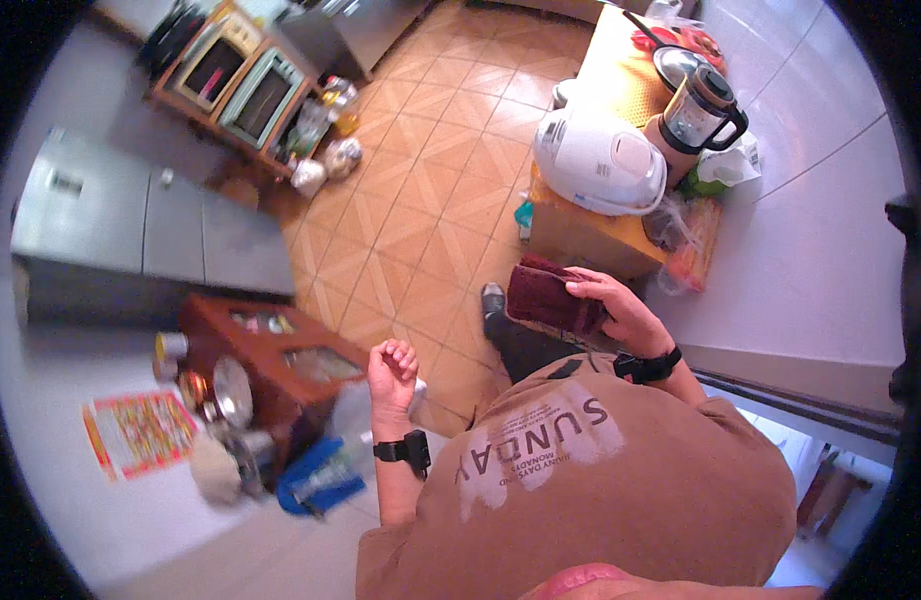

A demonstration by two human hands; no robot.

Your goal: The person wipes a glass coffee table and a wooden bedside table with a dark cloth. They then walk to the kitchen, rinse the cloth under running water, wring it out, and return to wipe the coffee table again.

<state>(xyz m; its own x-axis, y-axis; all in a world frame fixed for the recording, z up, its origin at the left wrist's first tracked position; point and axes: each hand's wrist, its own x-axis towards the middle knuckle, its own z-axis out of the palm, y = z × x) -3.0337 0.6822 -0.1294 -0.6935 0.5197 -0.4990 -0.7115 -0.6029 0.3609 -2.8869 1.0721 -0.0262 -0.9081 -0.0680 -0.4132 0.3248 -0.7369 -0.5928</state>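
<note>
My right hand [624, 304] grips a folded maroon cloth [544, 294], its thumb on top and the cloth hanging to the left in front of my right thigh. My left hand [393, 375] is raised in front of me with the fingers curled inward and nothing visible in it. A black band sits on each wrist. Beyond the cloth stands a table [588, 238] with a white rice cooker [595, 161] on its near end. The left hand is nearest to a reddish-brown wooden cabinet [280, 360], apart from it.
Behind the rice cooker are a blender [697, 112] and a pan with a lid [674, 66]. A grey refrigerator [93, 210] is at left, near a rack with two ovens [232, 82]. Bottles and bags [329, 154] lie beside it on the tiled floor [415, 202].
</note>
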